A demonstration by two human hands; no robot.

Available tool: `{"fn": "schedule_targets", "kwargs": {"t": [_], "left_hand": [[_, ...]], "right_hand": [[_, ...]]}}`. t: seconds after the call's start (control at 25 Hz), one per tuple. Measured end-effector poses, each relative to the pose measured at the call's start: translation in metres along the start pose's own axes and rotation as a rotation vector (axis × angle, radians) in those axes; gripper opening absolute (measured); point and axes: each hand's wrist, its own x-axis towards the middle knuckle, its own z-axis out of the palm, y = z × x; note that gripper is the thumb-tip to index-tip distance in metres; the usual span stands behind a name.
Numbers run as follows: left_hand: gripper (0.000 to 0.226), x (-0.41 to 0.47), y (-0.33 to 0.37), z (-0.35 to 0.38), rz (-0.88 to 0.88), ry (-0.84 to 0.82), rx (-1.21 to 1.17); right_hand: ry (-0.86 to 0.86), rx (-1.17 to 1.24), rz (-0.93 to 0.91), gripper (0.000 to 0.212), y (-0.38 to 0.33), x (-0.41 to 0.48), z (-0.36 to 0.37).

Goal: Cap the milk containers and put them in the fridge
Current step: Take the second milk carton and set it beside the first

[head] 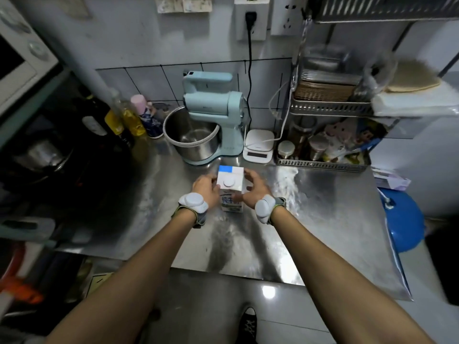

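Note:
A white and blue milk carton [231, 192] stands upright on the steel counter [323, 219], with a round white cap [229, 182] on its top. My left hand [205, 188] wraps the carton's left side, fingers behind it. My right hand [254, 188] is at the carton's right side with fingers spread and curved; its thumb touches the carton's edge. Both wrists carry white sensor bands.
A pale blue stand mixer [213, 112] with a steel bowl [192, 137] stands behind the carton, a white scale [258, 146] beside it. Bottles [129, 117] at the back left, a wire rack of jars [323, 150] at right, a blue barrel [402, 224] off the counter's right edge.

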Motion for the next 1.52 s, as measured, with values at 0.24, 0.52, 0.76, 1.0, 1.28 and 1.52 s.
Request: {"fn": "schedule_targets", "kwargs": {"t": [0.24, 0.52, 0.76, 1.0, 1.28, 1.52], "left_hand": [[0.028, -0.001, -0.003, 0.005, -0.031, -0.013, -0.063], [0.026, -0.004, 0.02, 0.017, 0.054, -0.09, -0.093], [0.046, -0.016, 0.088, 0.046, 0.183, -0.242, -0.139], [0.066, -0.049, 0.191, 0.095, 0.489, -0.518, -0.153], [0.06, -0.094, 0.325, 0.158, 0.819, -0.695, -0.259], [0.042, -0.158, 0.453, 0.219, 1.043, -0.765, -0.256]], "right_hand": [[0.006, 0.144, -0.042, 0.08, 0.008, 0.005, 0.007], [0.076, 0.277, -0.058, 0.062, 0.022, -0.022, -0.02], [0.215, 0.366, 0.021, 0.066, 0.04, -0.069, -0.097], [0.449, 0.43, -0.013, 0.064, 0.049, -0.143, -0.2], [0.675, 0.448, -0.096, 0.065, 0.066, -0.251, -0.322], [0.874, 0.447, -0.114, 0.067, 0.084, -0.353, -0.426]]}}
